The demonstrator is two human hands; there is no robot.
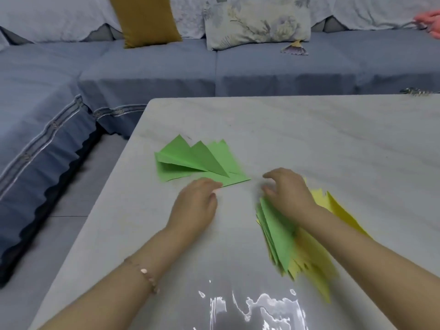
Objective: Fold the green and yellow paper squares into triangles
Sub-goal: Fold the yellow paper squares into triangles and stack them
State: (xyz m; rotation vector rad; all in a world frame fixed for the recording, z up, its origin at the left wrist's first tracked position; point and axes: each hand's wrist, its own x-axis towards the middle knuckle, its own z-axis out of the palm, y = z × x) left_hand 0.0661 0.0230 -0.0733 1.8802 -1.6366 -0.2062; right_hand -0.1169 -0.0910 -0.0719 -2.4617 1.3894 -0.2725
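1. While the left hand [196,203] lies palm down at centre frame, fingers roughly straight, its fingertips touch the near edge of the folded green pile [202,160]. It grips nothing.
2. The right hand [285,191], right of centre, sits over the top end of the mixed stack [278,236]. Its fingers are loosely curved and the thumb is spread. It's motion-blurred, so I can't tell whether it pinches a sheet.
3. Done: the folded green pile is a fan of several overlapping green triangles with creases visible, on the surface [309,139] just left of centre.
4. The mixed stack runs from centre right to lower right, with green sheets on top and on the left and yellow sheets [316,253] under and to the right, their edges fanned and jagged. I can't tell whether these are folded.
5. Judgement: partway. A batch of green is finished. The yellow shows no separate finished pile, so it likely remains, plus the leftover greens.
6. Likely next: pull the top sheet off the mixed stack and fold it.
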